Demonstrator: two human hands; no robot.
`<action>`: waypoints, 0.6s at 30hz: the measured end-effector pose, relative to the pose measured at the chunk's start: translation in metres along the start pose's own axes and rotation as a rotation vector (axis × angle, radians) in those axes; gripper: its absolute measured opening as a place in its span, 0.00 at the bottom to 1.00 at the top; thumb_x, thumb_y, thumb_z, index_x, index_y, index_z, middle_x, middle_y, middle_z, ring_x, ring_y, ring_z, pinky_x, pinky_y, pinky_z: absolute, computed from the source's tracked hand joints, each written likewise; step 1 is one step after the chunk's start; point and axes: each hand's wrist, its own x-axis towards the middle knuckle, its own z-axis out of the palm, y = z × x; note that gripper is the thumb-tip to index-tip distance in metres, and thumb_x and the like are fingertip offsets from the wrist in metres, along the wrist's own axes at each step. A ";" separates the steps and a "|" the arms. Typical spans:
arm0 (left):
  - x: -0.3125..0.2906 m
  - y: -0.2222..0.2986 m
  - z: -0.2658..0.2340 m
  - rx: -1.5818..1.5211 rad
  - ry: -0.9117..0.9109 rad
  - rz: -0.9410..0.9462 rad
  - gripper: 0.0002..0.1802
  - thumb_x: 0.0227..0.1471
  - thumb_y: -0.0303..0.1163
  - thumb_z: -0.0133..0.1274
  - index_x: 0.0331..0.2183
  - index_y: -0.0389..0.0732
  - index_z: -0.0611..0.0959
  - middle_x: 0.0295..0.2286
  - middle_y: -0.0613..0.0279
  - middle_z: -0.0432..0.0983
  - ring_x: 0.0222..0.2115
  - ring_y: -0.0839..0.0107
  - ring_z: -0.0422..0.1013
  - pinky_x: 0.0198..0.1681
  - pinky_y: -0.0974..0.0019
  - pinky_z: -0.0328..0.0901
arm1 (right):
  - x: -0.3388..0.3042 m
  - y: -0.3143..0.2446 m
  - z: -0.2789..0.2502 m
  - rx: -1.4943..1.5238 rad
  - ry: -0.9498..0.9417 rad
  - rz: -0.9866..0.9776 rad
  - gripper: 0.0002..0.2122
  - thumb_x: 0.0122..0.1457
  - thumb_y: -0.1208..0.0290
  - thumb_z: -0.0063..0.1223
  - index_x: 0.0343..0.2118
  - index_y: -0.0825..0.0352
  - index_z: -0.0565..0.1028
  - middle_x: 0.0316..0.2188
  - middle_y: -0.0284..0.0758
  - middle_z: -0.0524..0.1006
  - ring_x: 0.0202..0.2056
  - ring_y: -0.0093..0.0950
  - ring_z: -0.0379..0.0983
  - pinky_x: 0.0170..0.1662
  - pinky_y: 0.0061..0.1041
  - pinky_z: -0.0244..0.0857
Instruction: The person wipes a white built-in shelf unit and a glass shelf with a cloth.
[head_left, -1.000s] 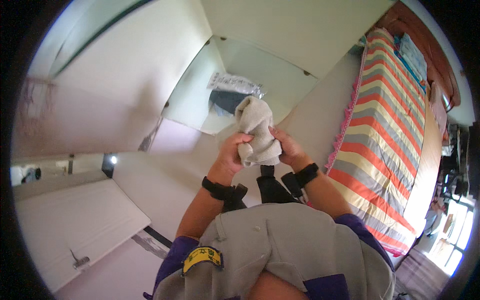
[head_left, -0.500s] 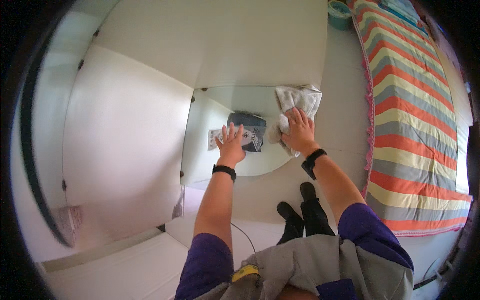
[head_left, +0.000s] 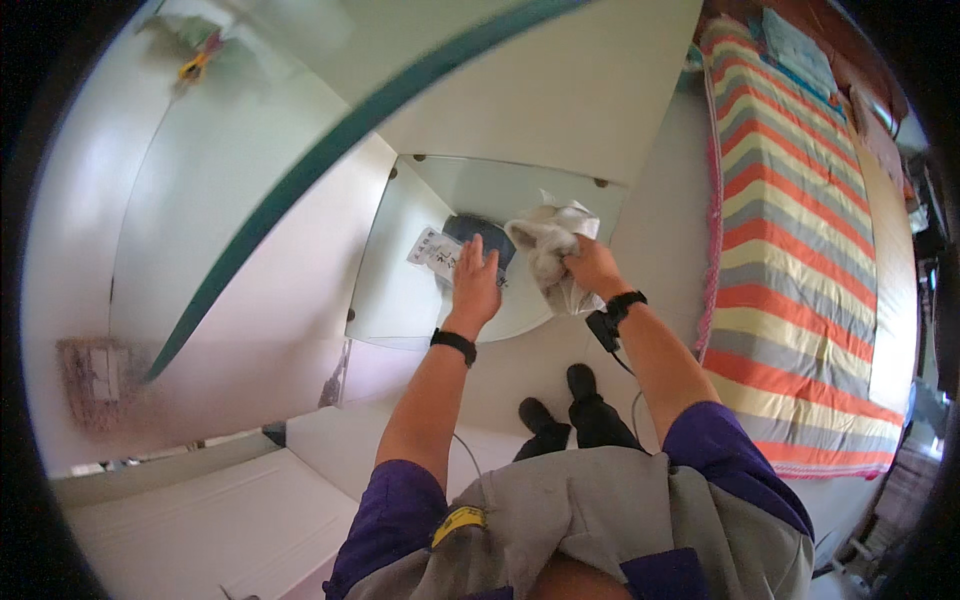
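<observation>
A rounded glass corner shelf lies in front of me. Over it my left hand is open, fingers extended and nothing gripped. The hand partly covers a pale packet with dark print and a dark, folded-looking item beside it. Whether these rest on the glass or below it, I cannot tell. At the shelf's right side my right hand is closed on a bunched whitish cloth, whose loose folds hang below the fingers.
A higher glass panel with a thick teal edge curves across the upper left. To the right is a bed with a striped cover. A white flat-topped unit is at lower left; a thin cable runs near my right wrist.
My right hand has gathered the cloth, which lay more spread out, into a bunch. My left fingers have drawn closer together. The view has shifted, bringing the teal-edged glass across the upper left.
</observation>
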 end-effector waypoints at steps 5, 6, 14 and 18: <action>0.031 0.032 0.011 -1.619 -0.299 -0.468 0.28 0.53 0.34 0.53 0.54 0.37 0.66 0.53 0.51 0.62 0.51 0.56 0.64 0.48 0.53 0.66 | -0.030 -0.016 -0.050 0.723 -0.073 -0.353 0.25 0.47 0.77 0.51 0.53 0.67 0.68 0.44 0.41 0.75 0.47 0.33 0.71 0.53 0.29 0.61; 0.036 0.041 0.007 -1.976 -0.382 -0.646 0.28 0.54 0.37 0.53 0.53 0.36 0.66 0.51 0.53 0.65 0.49 0.58 0.66 0.46 0.55 0.67 | -0.038 -0.025 -0.059 0.709 -0.083 -0.368 0.25 0.47 0.77 0.51 0.53 0.67 0.68 0.44 0.41 0.75 0.47 0.33 0.71 0.53 0.29 0.61; 0.054 0.107 -0.049 -1.490 0.021 -0.565 0.26 0.56 0.45 0.52 0.51 0.39 0.70 0.41 0.57 0.74 0.34 0.68 0.74 0.32 0.67 0.72 | -0.027 0.004 -0.126 0.061 -0.007 -0.584 0.23 0.50 0.78 0.53 0.52 0.61 0.68 0.48 0.44 0.71 0.48 0.45 0.68 0.49 0.33 0.66; 0.109 0.136 -0.123 -1.466 0.506 -0.431 0.25 0.58 0.43 0.49 0.51 0.37 0.70 0.49 0.57 0.67 0.49 0.68 0.66 0.48 0.62 0.66 | -0.050 -0.043 -0.211 -0.257 0.468 -0.833 0.25 0.43 0.87 0.50 0.46 0.56 0.75 0.40 0.40 0.70 0.42 0.41 0.71 0.42 0.34 0.69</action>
